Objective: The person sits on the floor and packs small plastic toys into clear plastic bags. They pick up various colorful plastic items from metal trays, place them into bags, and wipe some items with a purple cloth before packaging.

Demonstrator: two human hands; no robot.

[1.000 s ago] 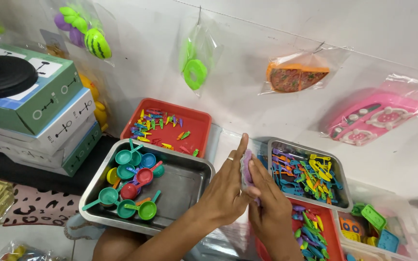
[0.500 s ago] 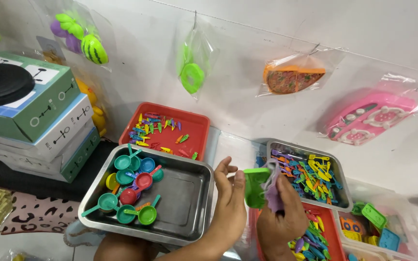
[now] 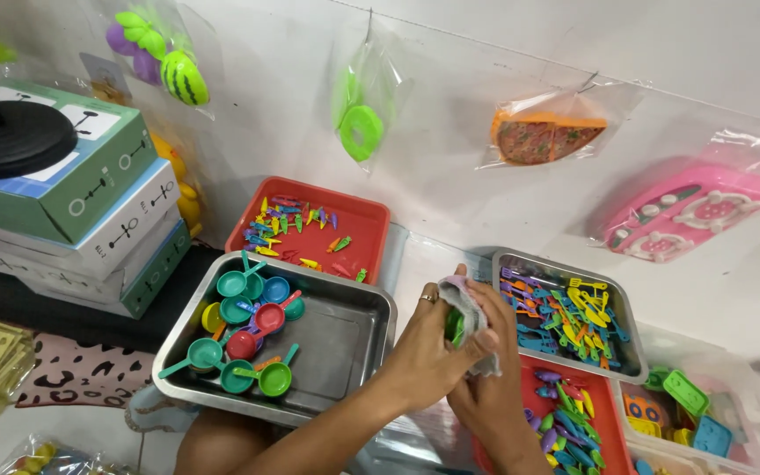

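Hands meet mid-frame: our left hand (image 3: 428, 347) and right hand (image 3: 485, 369) both clamp a green plastic toy (image 3: 456, 325) wrapped in a pale purple cloth (image 3: 466, 303). We hold it between the steel tray of toy pans (image 3: 345, 352) and the steel tray of tiny cutlery (image 3: 617, 308).

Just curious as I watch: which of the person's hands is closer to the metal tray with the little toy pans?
The left hand. It sits just past the right rim of the metal tray, wrapped around a green toy and cloth. The right hand lies beyond it, farther from the tray.
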